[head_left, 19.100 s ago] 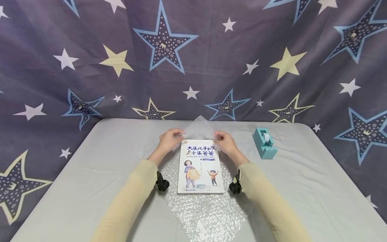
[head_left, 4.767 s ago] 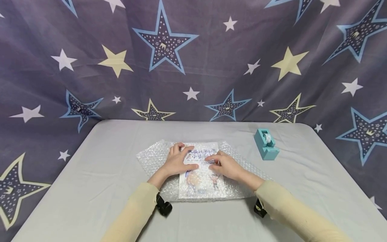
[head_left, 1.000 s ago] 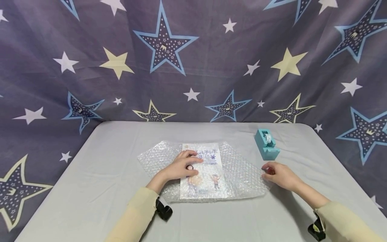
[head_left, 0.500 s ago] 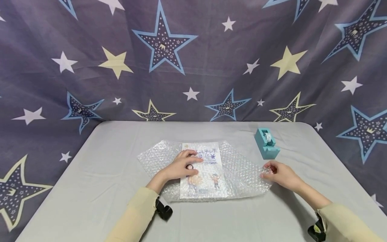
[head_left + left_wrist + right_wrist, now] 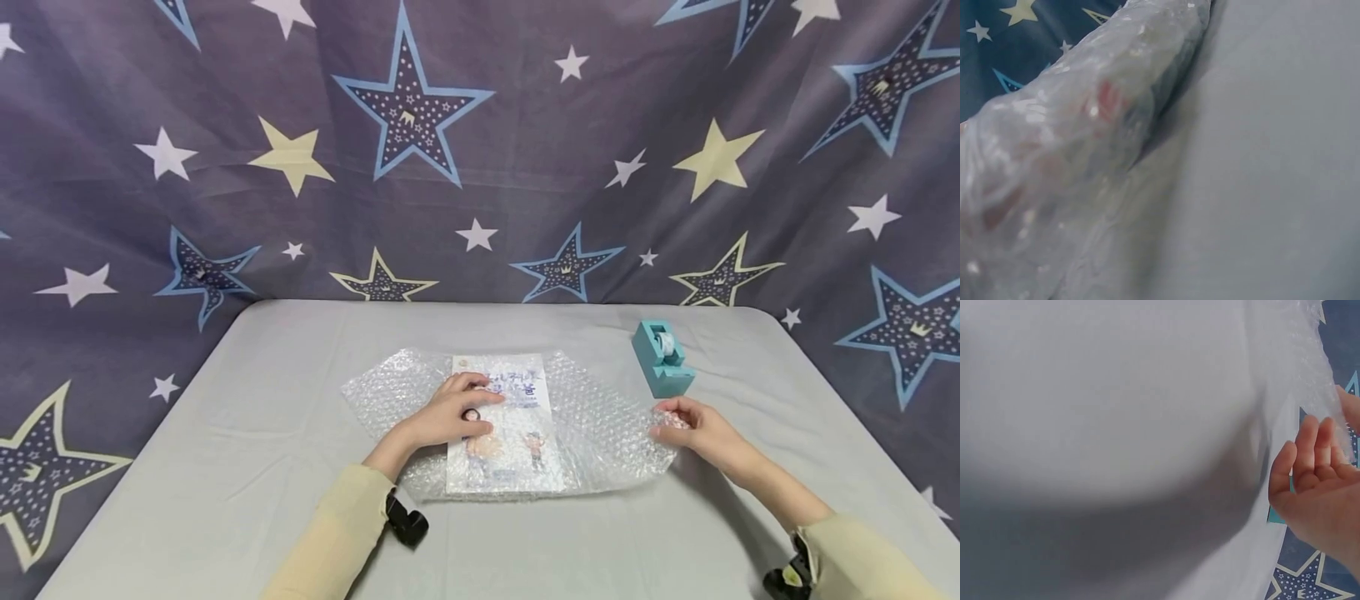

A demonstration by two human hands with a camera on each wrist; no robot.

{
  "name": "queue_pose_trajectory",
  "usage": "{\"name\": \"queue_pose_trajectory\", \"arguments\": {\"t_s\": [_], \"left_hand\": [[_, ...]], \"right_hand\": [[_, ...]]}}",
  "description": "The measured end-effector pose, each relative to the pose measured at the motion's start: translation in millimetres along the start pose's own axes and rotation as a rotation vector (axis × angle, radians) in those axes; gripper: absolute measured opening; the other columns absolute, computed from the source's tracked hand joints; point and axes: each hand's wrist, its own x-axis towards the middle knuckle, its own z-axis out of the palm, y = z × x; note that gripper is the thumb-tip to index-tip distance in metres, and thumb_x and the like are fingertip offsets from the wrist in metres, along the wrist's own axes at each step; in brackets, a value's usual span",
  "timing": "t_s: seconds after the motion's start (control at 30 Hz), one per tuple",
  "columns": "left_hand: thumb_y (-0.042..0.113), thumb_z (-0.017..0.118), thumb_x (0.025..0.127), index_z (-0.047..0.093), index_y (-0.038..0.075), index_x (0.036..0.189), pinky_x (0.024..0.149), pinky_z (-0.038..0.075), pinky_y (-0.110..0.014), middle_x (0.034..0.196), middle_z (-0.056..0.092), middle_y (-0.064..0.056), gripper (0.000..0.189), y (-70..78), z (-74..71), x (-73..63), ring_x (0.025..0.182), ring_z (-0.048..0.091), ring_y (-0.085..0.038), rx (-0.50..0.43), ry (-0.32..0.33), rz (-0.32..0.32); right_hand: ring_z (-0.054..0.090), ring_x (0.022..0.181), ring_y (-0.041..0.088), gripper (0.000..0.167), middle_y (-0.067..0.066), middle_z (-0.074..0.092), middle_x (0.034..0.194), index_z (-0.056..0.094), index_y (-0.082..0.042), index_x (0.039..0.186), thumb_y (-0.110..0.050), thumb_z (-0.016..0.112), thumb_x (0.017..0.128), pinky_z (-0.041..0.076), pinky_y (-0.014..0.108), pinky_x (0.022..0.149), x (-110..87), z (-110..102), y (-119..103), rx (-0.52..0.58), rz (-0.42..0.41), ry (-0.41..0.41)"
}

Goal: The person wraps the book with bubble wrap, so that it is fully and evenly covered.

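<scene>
A picture book lies mid-table in the head view, covered by a sheet of clear bubble wrap that spreads out on both sides. My left hand rests on the wrapped book, fingers spread across its left half. At the wrap's right corner, my right hand pinches the edge between thumb and fingers, raising it slightly. The right wrist view shows the right hand with its fingers bent near the raised bubble wrap. Close up in the left wrist view is the crumpled bubble wrap; the left hand is largely hidden there.
A teal tape dispenser holding a tape roll stands on the right, just beyond the right hand. The table has a pale grey cover. Behind it hangs a dark star-patterned curtain.
Earlier the book lay bare on the wrap; the near part now covers it. The right hand has gone from the book to the right corner, lately shifting slightly rightward. The left stays put.
</scene>
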Motion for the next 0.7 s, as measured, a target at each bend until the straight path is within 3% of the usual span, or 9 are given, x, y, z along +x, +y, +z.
{"name": "queue_pose_trajectory", "arguments": {"t_s": [0.13,0.3,0.57,0.7], "left_hand": [[0.031,0.065,0.083,0.057,0.024,0.123,0.105,0.017,-0.053,0.139,0.035,-0.005,0.041,-1.5,1.6,0.5,0.131,0.025,-0.025,0.004,0.002,0.007],[0.030,0.065,0.082,0.058,0.024,0.123,0.105,0.017,-0.053,0.139,0.035,-0.005,0.041,-0.3,2.1,0.0,0.131,0.024,-0.025,-0.007,0.008,0.001],[0.030,0.065,0.082,0.058,0.023,0.122,0.105,0.017,-0.053,0.139,0.035,-0.006,0.042,0.1,1.9,-0.1,0.130,0.025,-0.026,-0.009,0.014,0.008],[0.029,0.065,0.082,0.058,0.022,0.123,0.105,0.018,-0.053,0.139,0.035,-0.006,0.042,-1.5,2.6,0.6,0.130,0.024,-0.026,-0.002,0.012,0.008]], "right_hand": [[0.056,0.083,0.003,0.040,-0.006,0.060,0.094,0.047,0.011,0.117,-0.015,0.057,0.088,0.044,0.019,0.074,-3.0,2.4,-1.7,0.116,-0.002,-0.045],[0.062,0.090,0.006,0.044,-0.011,0.064,0.103,0.039,0.014,0.126,-0.012,0.050,0.092,0.047,0.020,0.079,-7.4,7.5,-5.0,0.249,-0.062,-0.111],[0.051,0.113,0.001,0.047,-0.008,0.052,0.129,0.026,0.015,0.135,-0.009,0.039,0.096,0.040,0.015,0.090,-11.5,17.5,-10.3,0.402,-0.206,-0.236],[0.043,0.117,-0.005,0.053,0.009,0.034,0.144,0.017,0.011,0.139,-0.011,0.039,0.096,0.034,0.010,0.092,-10.9,26.0,-14.9,0.378,-0.193,-0.245]]}}
